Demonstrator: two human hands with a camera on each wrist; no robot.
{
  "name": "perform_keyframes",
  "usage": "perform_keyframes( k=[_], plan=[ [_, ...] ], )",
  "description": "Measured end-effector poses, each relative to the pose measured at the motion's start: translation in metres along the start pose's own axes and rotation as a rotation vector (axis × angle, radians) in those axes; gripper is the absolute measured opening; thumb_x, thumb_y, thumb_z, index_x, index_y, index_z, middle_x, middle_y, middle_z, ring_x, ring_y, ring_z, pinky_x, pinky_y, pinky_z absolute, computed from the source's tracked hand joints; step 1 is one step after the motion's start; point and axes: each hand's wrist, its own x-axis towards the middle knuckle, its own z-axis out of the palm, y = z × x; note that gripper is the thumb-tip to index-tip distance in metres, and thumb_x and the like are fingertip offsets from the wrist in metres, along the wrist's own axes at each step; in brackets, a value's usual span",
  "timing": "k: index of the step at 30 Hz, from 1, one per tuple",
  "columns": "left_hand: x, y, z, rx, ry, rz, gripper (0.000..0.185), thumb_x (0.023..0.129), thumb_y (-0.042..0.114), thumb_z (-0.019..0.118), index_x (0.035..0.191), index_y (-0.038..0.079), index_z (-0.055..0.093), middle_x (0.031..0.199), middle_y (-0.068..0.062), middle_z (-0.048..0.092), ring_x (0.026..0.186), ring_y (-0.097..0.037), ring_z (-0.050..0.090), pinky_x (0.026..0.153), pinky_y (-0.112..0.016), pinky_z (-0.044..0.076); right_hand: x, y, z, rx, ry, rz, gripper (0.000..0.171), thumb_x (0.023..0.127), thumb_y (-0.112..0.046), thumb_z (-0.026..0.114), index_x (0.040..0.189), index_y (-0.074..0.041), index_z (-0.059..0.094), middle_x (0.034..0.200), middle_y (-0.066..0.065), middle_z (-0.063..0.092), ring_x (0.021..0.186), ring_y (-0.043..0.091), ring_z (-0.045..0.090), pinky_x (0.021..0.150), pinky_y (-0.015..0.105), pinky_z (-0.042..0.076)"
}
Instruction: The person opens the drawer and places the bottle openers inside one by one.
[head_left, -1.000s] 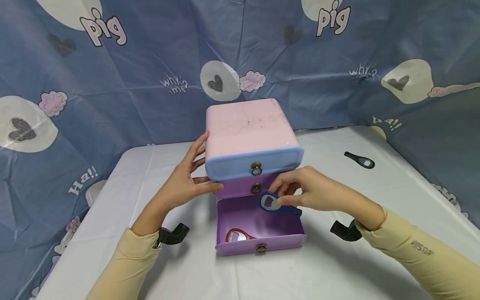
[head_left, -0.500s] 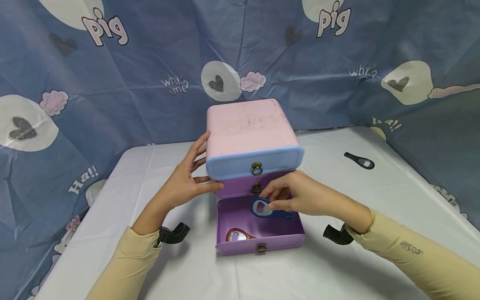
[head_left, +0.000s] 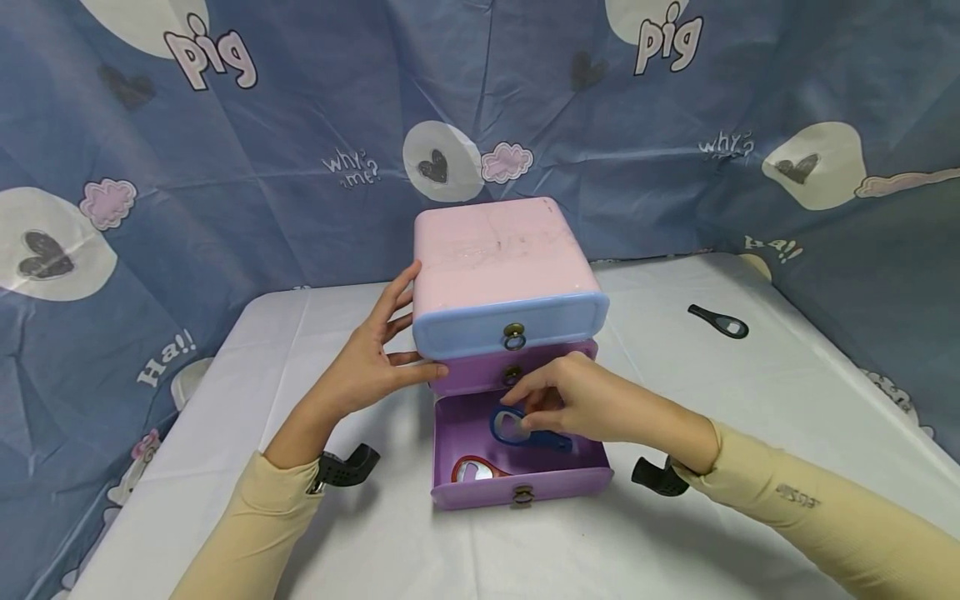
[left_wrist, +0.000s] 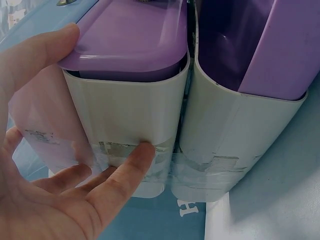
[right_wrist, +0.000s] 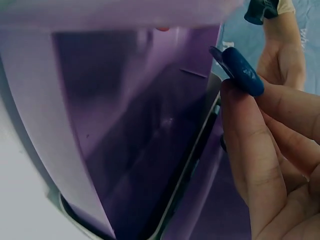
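My right hand (head_left: 573,398) pinches a blue bottle opener (head_left: 551,440) over the pulled-out bottom drawer (head_left: 480,493) of a small drawer cabinet (head_left: 502,250). The right wrist view shows the edge of the blue bottle opener (right_wrist: 243,72) between thumb and fingers, with the purple drawer beneath. A red-rimmed bottle opener (head_left: 491,469) lies in the front left of that drawer. My left hand (head_left: 365,367) rests on the cabinet's left side, fingers spread. In the left wrist view, its thumb touches the edge of the middle purple drawer front (left_wrist: 125,50).
On the white-covered table (head_left: 750,433), a black bottle opener (head_left: 720,322) lies to the right of the cabinet. The blue top drawer (head_left: 465,332) and the middle drawer have ring pulls. A printed blue cloth (head_left: 300,225) hangs behind the table.
My right hand has moved left and slightly down with the blue bottle opener, farther over the bottom drawer. The left hand has stayed on the cabinet.
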Motion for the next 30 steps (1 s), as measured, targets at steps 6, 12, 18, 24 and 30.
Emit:
perform_keyframes(
  k=[6,12,18,24,30],
  plan=[
    [0.0,0.0,0.0,-0.002,-0.004,0.005,0.13,0.08,-0.002,0.093,0.167,0.057,0.017,0.175,-0.007,0.023,0.161,-0.034,0.035,0.109,-0.058,0.056,0.004,-0.002,0.006,-0.047,-0.019,-0.002,0.024,0.095,-0.006,0.082,0.119,-0.004,0.081,0.092,-0.003,0.081,0.079,-0.003,0.069,0.073,0.016,0.06],
    [0.0,0.001,0.0,0.0,-0.004,0.006,0.13,0.079,-0.002,0.094,0.167,0.057,0.016,0.175,-0.007,0.023,0.161,-0.035,0.036,0.108,-0.058,0.056,0.007,-0.003,0.012,-0.067,-0.042,-0.004,0.023,0.094,-0.006,0.083,0.116,-0.004,0.082,0.092,-0.002,0.081,0.079,-0.004,0.069,0.072,0.015,0.058],
    [-0.001,0.001,0.001,0.001,-0.003,0.005,0.13,0.08,-0.001,0.094,0.167,0.057,0.016,0.175,-0.007,0.023,0.16,-0.035,0.036,0.108,-0.057,0.056,0.011,-0.002,0.018,-0.101,-0.06,-0.019,0.021,0.092,-0.005,0.085,0.112,-0.005,0.083,0.09,-0.002,0.081,0.076,-0.003,0.068,0.07,0.014,0.058],
    [-0.001,-0.001,0.001,-0.002,-0.003,0.009,0.129,0.08,-0.001,0.093,0.168,0.055,0.016,0.175,-0.008,0.023,0.161,-0.036,0.035,0.109,-0.057,0.056,0.014,-0.001,0.022,-0.13,-0.081,-0.02,0.02,0.091,-0.004,0.085,0.111,-0.006,0.083,0.086,-0.004,0.08,0.074,-0.004,0.068,0.069,0.014,0.056],
    [0.0,-0.001,0.001,-0.001,-0.003,0.024,0.13,0.08,-0.003,0.093,0.169,0.052,0.016,0.175,-0.01,0.023,0.16,-0.038,0.035,0.109,-0.058,0.056,0.017,-0.001,0.024,-0.126,-0.113,-0.016,0.02,0.091,-0.002,0.084,0.111,-0.004,0.083,0.085,-0.003,0.081,0.074,-0.003,0.07,0.068,0.014,0.057]
  ],
)
